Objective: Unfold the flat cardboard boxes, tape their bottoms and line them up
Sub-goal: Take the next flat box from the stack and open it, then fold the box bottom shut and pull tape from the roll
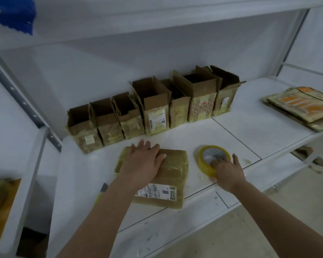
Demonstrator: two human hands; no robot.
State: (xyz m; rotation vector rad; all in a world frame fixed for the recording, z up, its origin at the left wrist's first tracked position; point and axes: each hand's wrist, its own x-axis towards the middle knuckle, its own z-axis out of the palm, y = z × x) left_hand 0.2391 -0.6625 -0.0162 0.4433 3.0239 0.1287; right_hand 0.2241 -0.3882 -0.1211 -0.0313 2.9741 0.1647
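A cardboard box (173,175) with yellowed tape and a white shipping label lies on the white shelf (241,127) in front of me. My left hand (144,161) presses flat on top of it, fingers straight. To its right a roll of clear yellow tape (213,155) lies flat; my right hand (227,170) reaches into it, fingers in the core and thumb outside the rim. Several opened boxes (153,107) stand in a row along the back wall, flaps up.
A stack of flat cardboard boxes (298,107) lies at the shelf's far right. A small yellow-handled tool (101,192) lies left of my left forearm. A metal upright (22,101) bounds the shelf on the left. More cardboard (2,202) sits on a lower-left surface.
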